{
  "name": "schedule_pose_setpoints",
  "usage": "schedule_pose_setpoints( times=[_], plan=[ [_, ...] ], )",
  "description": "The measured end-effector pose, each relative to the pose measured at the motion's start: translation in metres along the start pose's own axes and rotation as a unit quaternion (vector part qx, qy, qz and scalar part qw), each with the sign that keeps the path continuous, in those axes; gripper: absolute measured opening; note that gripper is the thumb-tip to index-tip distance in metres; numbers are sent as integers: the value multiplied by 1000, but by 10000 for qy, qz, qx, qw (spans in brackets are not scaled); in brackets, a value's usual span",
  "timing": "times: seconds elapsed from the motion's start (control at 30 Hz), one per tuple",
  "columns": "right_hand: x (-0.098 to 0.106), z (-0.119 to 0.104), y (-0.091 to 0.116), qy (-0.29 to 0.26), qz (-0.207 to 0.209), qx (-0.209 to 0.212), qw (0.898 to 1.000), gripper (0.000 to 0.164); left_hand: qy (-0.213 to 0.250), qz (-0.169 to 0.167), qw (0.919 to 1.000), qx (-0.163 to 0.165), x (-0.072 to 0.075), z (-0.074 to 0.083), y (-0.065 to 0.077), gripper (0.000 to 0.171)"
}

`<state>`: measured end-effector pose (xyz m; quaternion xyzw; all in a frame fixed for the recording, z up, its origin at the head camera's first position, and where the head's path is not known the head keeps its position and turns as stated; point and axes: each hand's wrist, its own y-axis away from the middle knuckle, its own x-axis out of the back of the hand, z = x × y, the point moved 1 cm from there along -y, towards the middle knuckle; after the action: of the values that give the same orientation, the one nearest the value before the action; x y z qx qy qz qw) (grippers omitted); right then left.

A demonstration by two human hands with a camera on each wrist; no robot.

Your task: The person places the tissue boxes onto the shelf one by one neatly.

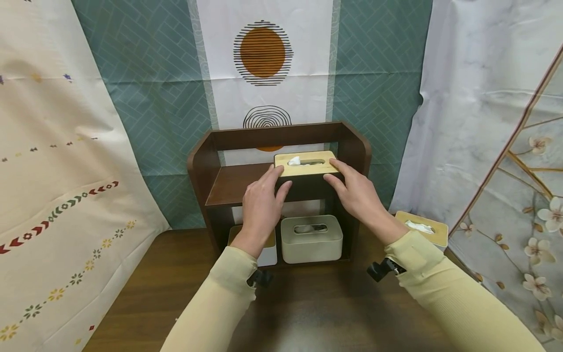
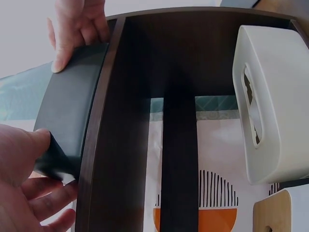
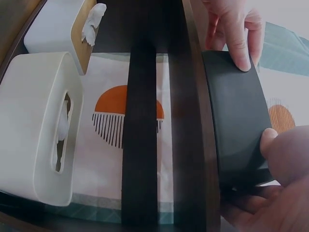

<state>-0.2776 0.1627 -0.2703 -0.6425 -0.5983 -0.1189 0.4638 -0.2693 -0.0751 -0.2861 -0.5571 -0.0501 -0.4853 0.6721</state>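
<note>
Both hands hold a black tissue box (image 1: 308, 185) with a light wooden lid, one at each end, at the right part of the shelf unit's upper board. The left hand (image 1: 261, 200) grips its left end, thumb on the front face. At the right end, the right hand (image 1: 358, 193) has its thumb on the front and fingers over the lid's edge. A white tissue pokes from the lid slot. In the left wrist view, the box (image 2: 72, 104) sits right at the front edge of the board; its back is hidden.
A dark brown shelf unit (image 1: 228, 183) stands on the wooden table (image 1: 308, 313). Its lower level holds a cream tissue box (image 1: 312, 248) and, left of it, a white wooden-lidded tissue box (image 1: 267, 256). Another wooden-lidded tissue box (image 1: 435, 235) stands right of the unit, partly behind the right forearm.
</note>
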Motion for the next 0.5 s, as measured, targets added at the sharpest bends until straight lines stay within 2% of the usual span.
schedule_pose_setpoints(
  times=[0.5],
  plan=[
    [-3,1,-5,65,-28,7,10000,60,44,18,10000,-16,-3,-1,-2,50]
  ],
)
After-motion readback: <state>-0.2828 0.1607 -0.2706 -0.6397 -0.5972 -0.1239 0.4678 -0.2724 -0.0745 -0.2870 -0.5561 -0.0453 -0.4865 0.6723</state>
